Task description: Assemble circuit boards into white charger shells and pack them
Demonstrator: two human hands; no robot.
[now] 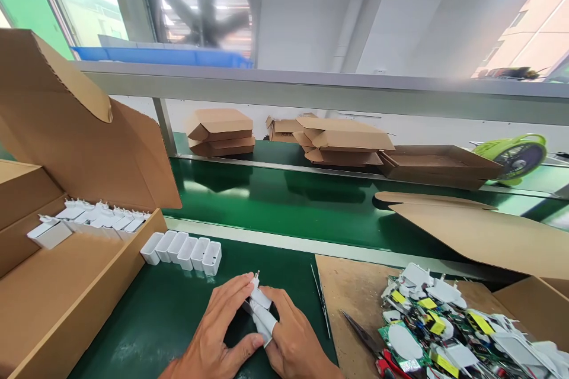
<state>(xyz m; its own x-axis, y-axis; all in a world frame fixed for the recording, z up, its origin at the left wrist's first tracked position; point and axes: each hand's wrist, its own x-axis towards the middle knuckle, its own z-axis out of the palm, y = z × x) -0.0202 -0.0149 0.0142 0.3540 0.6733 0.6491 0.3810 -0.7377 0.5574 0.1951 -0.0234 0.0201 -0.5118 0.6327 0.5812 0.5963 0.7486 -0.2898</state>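
Note:
Both of my hands close around a white plug adapter [261,307] above the green bench, its two metal pins pointing up and away. My left hand [220,328] presses its fingers on the pin end, with the thumb low on the near side. Wrapped about the white housing from the right is my right hand [296,331]; its fingertips are partly hidden. Beyond my left hand, a row of empty white plastic casings [186,251] stands on the bench. A pair of tweezers [322,299] lies to the right of my right hand.
An open cardboard box [102,296] at left holds white adapters [100,219]. At right, circuit boards with white covers [427,331] are heaped beside red-handled pliers [367,337]. Folded cartons [342,139] and a green fan [515,157] sit behind, under a metal shelf [311,86].

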